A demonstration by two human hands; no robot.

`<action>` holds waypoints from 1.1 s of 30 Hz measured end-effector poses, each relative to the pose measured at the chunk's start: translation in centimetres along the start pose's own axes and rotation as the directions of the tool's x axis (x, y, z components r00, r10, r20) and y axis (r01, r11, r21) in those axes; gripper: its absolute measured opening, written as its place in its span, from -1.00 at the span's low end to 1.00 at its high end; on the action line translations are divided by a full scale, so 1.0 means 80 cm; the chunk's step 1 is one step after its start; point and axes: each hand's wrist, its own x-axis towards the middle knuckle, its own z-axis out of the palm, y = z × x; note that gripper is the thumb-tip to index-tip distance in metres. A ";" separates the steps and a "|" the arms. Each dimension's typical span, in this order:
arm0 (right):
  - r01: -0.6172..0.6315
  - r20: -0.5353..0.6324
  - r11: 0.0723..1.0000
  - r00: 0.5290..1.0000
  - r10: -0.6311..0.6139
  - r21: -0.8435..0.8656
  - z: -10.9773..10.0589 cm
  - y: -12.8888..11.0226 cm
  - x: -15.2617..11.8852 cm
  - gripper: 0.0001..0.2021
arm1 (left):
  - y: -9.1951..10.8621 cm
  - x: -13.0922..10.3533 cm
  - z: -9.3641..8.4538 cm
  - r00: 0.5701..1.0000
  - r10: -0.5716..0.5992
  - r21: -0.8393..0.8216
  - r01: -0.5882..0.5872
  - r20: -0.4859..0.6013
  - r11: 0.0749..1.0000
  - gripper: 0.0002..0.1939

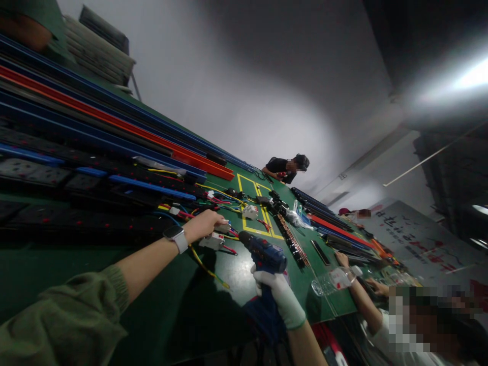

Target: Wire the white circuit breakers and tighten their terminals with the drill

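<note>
My left hand [206, 225], bare with a watch on the wrist, is closed on a small grey-white wired block [223, 227] that looks like a circuit breaker. Its fingers partly hide it. Just below lies a similar grey block [212, 241] with red wire ends. A green-yellow wire [206, 263] runs down the table from beside the hand. In a white glove, my right hand [272, 290] grips the handle of a blue cordless drill [265, 252]. The drill's chuck points up and left, close to the wires by my left hand.
Power strips [76, 218] and long blue and orange rails [152, 147] cover the green table's left side. Another grey block [250, 212] lies farther off. Copper-coloured strips [292, 236], a phone [320, 252] and a plastic bottle [331, 281] lie right. Other people work beyond and at right.
</note>
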 end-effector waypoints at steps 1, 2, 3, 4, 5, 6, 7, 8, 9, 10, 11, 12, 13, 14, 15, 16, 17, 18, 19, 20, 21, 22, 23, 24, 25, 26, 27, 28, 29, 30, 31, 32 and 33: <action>0.026 -0.003 0.999 1.000 -0.026 0.020 0.000 0.001 0.000 -0.72 | -0.001 0.000 0.001 1.000 -0.001 0.007 0.001 0.002 1.000 -0.47; 0.046 -0.003 0.998 0.999 -0.046 0.041 0.001 0.002 -0.001 -0.73 | -0.002 0.001 0.002 1.000 -0.003 0.016 0.003 0.003 1.000 -0.46; 0.065 -0.003 0.996 0.998 -0.065 0.063 0.001 0.002 -0.001 -0.74 | -0.003 0.001 0.002 1.000 -0.004 0.023 0.004 0.004 1.000 -0.46; 0.074 -0.005 0.994 0.997 -0.074 0.078 0.002 0.003 -0.002 -0.74 | -0.004 0.001 0.003 1.000 -0.002 0.026 0.002 0.004 1.000 -0.45; 0.070 -0.003 0.995 0.998 -0.070 0.077 0.002 0.003 -0.002 -0.74 | -0.005 0.001 0.003 1.000 0.000 0.028 -0.001 0.003 1.000 -0.44; 0.058 0.000 0.996 0.998 -0.058 0.064 0.002 0.002 -0.003 -0.74 | -0.005 0.002 0.003 1.000 0.004 0.029 -0.004 0.002 1.000 -0.43; 0.042 0.003 0.998 0.999 -0.043 0.042 0.002 0.001 -0.003 -0.74 | -0.005 0.001 0.003 1.000 0.008 0.030 -0.008 0.001 1.000 -0.42; 0.033 0.002 0.999 0.999 -0.034 0.024 0.002 0.001 -0.004 -0.72 | -0.005 0.001 0.003 1.000 0.012 0.032 -0.012 0.001 0.999 -0.41; 0.032 0.000 0.999 0.999 -0.032 0.015 0.001 0.000 -0.004 -0.70 | -0.005 0.001 0.003 1.000 0.014 0.034 -0.014 0.002 0.999 -0.40; 0.031 0.003 0.999 0.999 -0.032 0.018 0.001 0.000 -0.005 -0.68 | -0.005 0.001 0.003 1.000 0.013 0.036 -0.013 0.001 0.999 -0.40; 0.045 0.004 0.998 0.999 -0.045 0.039 0.001 0.001 -0.007 -0.68 | -0.005 0.001 0.003 1.000 0.009 0.036 -0.009 0.001 0.999 -0.41; 0.062 0.005 0.996 0.998 -0.062 0.066 0.001 0.001 -0.008 -0.70 | -0.005 0.001 0.003 1.000 0.003 0.034 -0.003 -0.001 0.999 -0.42; 0.075 0.012 0.993 0.997 -0.076 0.088 0.001 0.002 -0.009 -0.73 | -0.005 0.001 0.003 1.000 -0.002 0.031 0.002 -0.003 1.000 -0.42; 0.086 0.019 0.991 0.996 -0.089 0.104 0.002 0.002 -0.010 -0.75 | -0.005 0.001 0.004 1.000 -0.006 0.028 0.006 -0.005 1.000 -0.43; 0.094 0.022 0.989 0.995 -0.097 0.113 0.002 0.003 -0.010 -0.76 | -0.005 0.002 0.004 1.000 -0.007 0.027 0.007 -0.006 1.000 -0.43; 0.096 0.020 0.989 0.995 -0.099 0.115 0.002 0.002 -0.010 -0.76 | -0.006 0.002 0.004 1.000 -0.006 0.030 0.007 -0.006 1.000 -0.42; 0.084 0.020 0.991 0.996 -0.086 0.104 0.002 0.001 -0.009 -0.76 | -0.006 0.001 0.004 1.000 -0.004 0.034 0.004 -0.008 0.999 -0.41; 0.062 0.021 0.995 0.998 -0.064 0.084 0.003 0.000 -0.008 -0.74 | -0.006 0.001 0.004 1.000 -0.002 0.039 0.003 -0.010 0.999 -0.40; 0.042 0.019 0.997 0.999 -0.043 0.062 0.003 -0.001 -0.006 -0.72 | -0.006 0.001 0.004 1.000 -0.002 0.042 0.003 -0.012 0.999 -0.40; 0.033 0.013 0.998 0.999 -0.033 0.046 0.003 -0.002 -0.005 -0.70 | -0.006 0.001 0.004 1.000 -0.004 0.044 0.004 -0.013 0.999 -0.40; 0.033 0.006 0.999 0.999 -0.033 0.036 0.003 -0.002 -0.004 -0.68 | -0.006 0.001 0.004 1.000 -0.005 0.045 0.006 -0.013 0.999 -0.40; 0.040 0.000 0.999 0.999 -0.040 0.033 0.003 -0.002 -0.004 -0.67 | -0.006 0.001 0.004 1.000 -0.007 0.045 0.007 -0.013 0.999 -0.41; 0.050 -0.005 0.998 0.999 -0.050 0.039 0.002 -0.002 -0.004 -0.68 | -0.006 0.001 0.004 1.000 -0.008 0.044 0.008 -0.012 0.999 -0.42; 0.066 -0.009 0.997 0.998 -0.066 0.051 0.002 -0.001 -0.005 -0.69 | -0.006 0.001 0.004 1.000 -0.008 0.043 0.008 -0.011 0.999 -0.44; 0.080 -0.005 0.995 0.997 -0.079 0.062 0.003 0.001 -0.006 -0.72 | -0.005 0.001 0.004 1.000 -0.008 0.040 0.009 -0.009 0.999 -0.45; 0.091 0.003 0.993 0.996 -0.091 0.071 0.003 0.002 -0.007 -0.73 | -0.005 0.001 0.004 1.000 -0.010 0.036 0.010 -0.007 0.999 -0.47; 0.101 0.009 0.992 0.995 -0.102 0.079 0.003 0.003 -0.007 -0.75 | -0.004 0.001 0.003 1.000 -0.015 0.031 0.015 -0.007 0.999 -0.48; 0.106 0.009 0.991 0.994 -0.107 0.087 0.004 0.003 -0.008 -0.75 | -0.003 0.000 0.003 1.000 -0.022 0.027 0.022 -0.009 0.999 -0.49; 0.099 0.001 0.991 0.995 -0.100 0.091 0.004 0.003 -0.008 -0.74 | -0.001 0.000 0.002 1.000 -0.029 0.024 0.030 -0.011 0.999 -0.50; 0.082 -0.010 0.993 0.997 -0.082 0.088 0.005 0.002 -0.008 -0.73 | 0.000 0.000 0.001 0.999 -0.037 0.021 0.037 -0.015 0.999 -0.51; 0.058 -0.021 0.995 0.998 -0.056 0.081 0.005 0.002 -0.007 -0.70 | 0.001 -0.001 0.001 0.999 -0.044 0.018 0.044 -0.018 0.999 -0.52; 0.042 -0.031 0.996 0.999 -0.040 0.074 0.006 0.001 -0.007 -0.66 | 0.002 -0.001 0.000 0.999 -0.050 0.014 0.050 -0.021 0.999 -0.52; 0.036 -0.033 0.997 0.999 -0.034 0.069 0.006 0.000 -0.007 -0.64 | 0.002 -0.001 0.000 0.998 -0.053 0.010 0.053 -0.021 0.999 -0.52</action>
